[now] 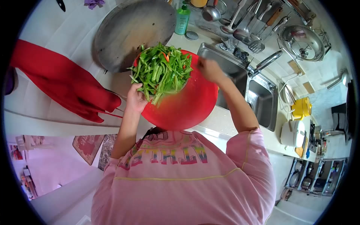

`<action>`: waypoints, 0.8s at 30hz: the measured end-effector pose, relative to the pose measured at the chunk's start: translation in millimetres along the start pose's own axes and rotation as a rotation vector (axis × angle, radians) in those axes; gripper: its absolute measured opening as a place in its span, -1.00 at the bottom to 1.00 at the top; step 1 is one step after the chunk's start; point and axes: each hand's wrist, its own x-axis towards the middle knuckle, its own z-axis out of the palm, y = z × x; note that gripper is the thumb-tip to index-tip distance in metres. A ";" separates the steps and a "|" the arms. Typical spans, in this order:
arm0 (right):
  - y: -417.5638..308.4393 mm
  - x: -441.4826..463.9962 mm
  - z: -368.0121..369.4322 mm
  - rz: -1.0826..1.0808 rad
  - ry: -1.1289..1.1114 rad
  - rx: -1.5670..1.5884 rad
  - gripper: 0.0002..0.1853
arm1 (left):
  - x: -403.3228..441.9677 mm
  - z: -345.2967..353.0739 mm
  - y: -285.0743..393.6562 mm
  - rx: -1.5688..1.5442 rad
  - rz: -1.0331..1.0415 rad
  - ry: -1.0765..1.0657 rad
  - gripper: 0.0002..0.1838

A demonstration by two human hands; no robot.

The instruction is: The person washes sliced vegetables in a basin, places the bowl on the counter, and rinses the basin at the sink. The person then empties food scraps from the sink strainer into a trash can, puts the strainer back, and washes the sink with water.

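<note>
A heap of sliced green peppers [161, 71] with a few orange-red pieces sits above the left part of a large red basin [191, 107]. The peppers mostly hide the dish under them; a thin pale edge shows at its right. My left hand [137, 97] grips the near-left side of this dish, thumb up by the peppers. Over the basin's right rim, beside the sink, is my right hand [210, 70], slightly blurred. Its fingers are curled closed, and whatever they may hold is hidden.
Behind the peppers leans a big round wooden board [131, 32], with a green bottle [182, 19] beside it. A double sink [258, 98] with a faucet [268, 62] lies to the right. Ladles and spatulas [243, 32] hang at the back. A red cloth [67, 82] is at left.
</note>
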 end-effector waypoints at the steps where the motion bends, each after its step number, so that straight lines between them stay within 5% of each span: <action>1: -16.1 5.9 -21.4 -0.010 0.068 0.046 -0.82 | -3.0 2.5 -3.6 0.006 -0.022 0.027 -0.50; 5: -78.8 20.3 -69.7 -0.147 0.060 0.325 -0.84 | -2.4 -0.2 -16.7 0.079 -0.057 -0.014 -0.50; 12: -125.8 47.1 -68.1 -0.519 -0.233 -0.005 -0.84 | 8.5 -7.9 -35.6 0.065 -0.159 -0.122 -0.49; 24: -125.8 38.7 -65.9 -0.539 -0.311 -0.071 -0.70 | 10.6 -12.8 -41.8 -0.008 -0.148 -0.060 -0.52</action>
